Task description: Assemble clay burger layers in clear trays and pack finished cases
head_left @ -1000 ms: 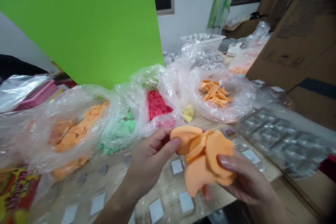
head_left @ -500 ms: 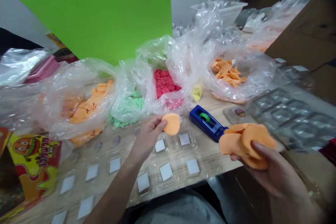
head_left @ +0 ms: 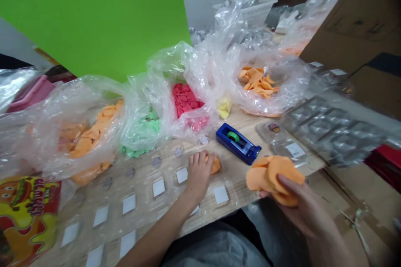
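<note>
Left hand (head_left: 199, 172) grips an orange disc (head_left: 216, 164), right hand (head_left: 299, 206) a stack (head_left: 275, 177) — wooden table (head_left: 242, 120), green panel (head_left: 100, 16) beyond.

Left forearm (head_left: 159, 227): bare, rising diagonally from bottom edge toward centre. Left hand (head_left: 200, 173): palm down, back uppermost, fingers side by side and bent downward; fingertips partly hidden, grip cannot be told. Right hand (head_left: 299, 196): well apart from left, closed in grasp, thumb laid across top pointing leftward, fingers mostly hidden beneath. Right wrist (head_left: 319, 231): bare, forearm entering from lower right.
</note>
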Motion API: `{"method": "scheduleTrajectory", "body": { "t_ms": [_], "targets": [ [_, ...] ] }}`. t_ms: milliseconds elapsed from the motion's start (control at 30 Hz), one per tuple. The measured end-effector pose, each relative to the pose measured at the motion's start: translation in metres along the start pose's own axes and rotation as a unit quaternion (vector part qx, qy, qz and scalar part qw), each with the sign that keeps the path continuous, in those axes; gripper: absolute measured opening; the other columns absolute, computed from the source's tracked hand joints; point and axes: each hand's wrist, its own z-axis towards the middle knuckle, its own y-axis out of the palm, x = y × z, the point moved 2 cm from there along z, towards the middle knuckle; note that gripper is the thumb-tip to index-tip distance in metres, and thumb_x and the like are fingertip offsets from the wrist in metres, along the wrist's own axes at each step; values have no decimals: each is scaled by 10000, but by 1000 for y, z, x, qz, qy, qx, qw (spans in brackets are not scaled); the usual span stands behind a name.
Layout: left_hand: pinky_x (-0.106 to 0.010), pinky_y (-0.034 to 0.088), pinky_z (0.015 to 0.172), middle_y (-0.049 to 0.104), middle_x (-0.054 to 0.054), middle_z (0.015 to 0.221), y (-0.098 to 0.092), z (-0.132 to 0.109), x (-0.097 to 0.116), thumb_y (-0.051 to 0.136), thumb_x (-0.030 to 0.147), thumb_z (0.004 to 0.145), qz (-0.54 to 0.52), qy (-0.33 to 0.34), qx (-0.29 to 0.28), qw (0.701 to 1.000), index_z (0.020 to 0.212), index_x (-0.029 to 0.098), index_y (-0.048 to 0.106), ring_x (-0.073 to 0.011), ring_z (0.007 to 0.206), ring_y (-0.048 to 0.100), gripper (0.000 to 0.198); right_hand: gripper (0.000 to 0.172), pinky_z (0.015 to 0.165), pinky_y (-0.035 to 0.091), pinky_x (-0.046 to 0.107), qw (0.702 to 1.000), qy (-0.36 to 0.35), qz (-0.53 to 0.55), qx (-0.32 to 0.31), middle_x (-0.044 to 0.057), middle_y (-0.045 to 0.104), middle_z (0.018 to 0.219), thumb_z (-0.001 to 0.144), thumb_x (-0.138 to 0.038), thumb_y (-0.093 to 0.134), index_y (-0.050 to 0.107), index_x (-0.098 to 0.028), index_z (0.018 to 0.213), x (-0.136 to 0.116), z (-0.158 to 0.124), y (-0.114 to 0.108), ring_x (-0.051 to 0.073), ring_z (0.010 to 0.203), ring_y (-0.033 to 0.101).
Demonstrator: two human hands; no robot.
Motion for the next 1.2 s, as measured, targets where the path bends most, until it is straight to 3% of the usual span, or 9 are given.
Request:
{"method": "scheduleTrajectory", "body": {
  "t_ms": [100,167,333,567,667,800,933,1100,1200],
  "targets": [
    [-451,316,860,592,-73,991,-15,-4,8,420,187,846,-23,26,-15,999,952,197,586,-229,957,478,197,245,539,530,272,999,9,30,-44,36,682,817,717,-222,635,621,-206,962,6,-1,15,178,656,632],
    [-405,352,867,595,-53,1010,-32,-7,19,396,244,862,-131,20,-33,991,961,207,579,-203,976,497,211,201,538,535,285,995,23,53,-80,44,680,853,747,-246,606,631,-209,943,9,-1,27,189,693,636],
    [-315,413,847,559,-38,1110,-70,-18,50,515,318,796,-411,-64,-88,905,1033,234,518,-166,965,540,251,326,641,532,316,990,3,75,-120,59,636,1043,812,-369,509,546,-243,1110,17,-1,51,207,818,624],
    [-252,439,692,573,5,808,-69,-25,36,538,303,778,-503,-178,-78,842,857,174,511,-120,746,553,155,263,610,485,219,992,-74,101,-1,5,661,930,815,-374,507,586,-253,1035,23,6,48,165,830,606],
    [-264,437,695,571,0,816,-61,-32,23,494,298,810,-437,-156,-59,884,876,178,490,-124,748,551,136,265,519,464,230,990,-90,102,24,17,642,976,802,-381,518,595,-245,1016,19,11,36,201,842,611],
    [-346,423,775,602,-64,935,-32,-48,15,402,202,855,-166,55,-50,983,886,170,536,-184,887,536,141,281,535,470,250,991,-86,89,49,25,613,1064,789,-384,531,583,-256,1033,17,12,17,222,880,604],
    [-403,420,839,604,-98,1044,-1,-70,12,373,156,861,23,227,-91,969,938,155,553,-210,957,536,196,302,548,479,258,992,-76,83,61,27,618,1063,789,-388,529,573,-256,1058,21,10,5,221,880,603],
    [-481,339,967,591,-129,1121,6,-90,11,429,369,836,69,289,-111,948,1095,121,515,-253,1073,512,369,261,536,469,252,992,-79,67,68,7,631,1034,781,-391,542,601,-264,1001,27,9,4,210,863,608],
    [-528,323,963,616,-112,1089,1,-93,11,460,358,825,40,283,-119,951,1107,130,520,-268,1035,536,368,271,553,470,253,994,-68,70,52,18,648,985,774,-394,551,606,-247,994,28,8,9,207,852,612]
  ]
}}
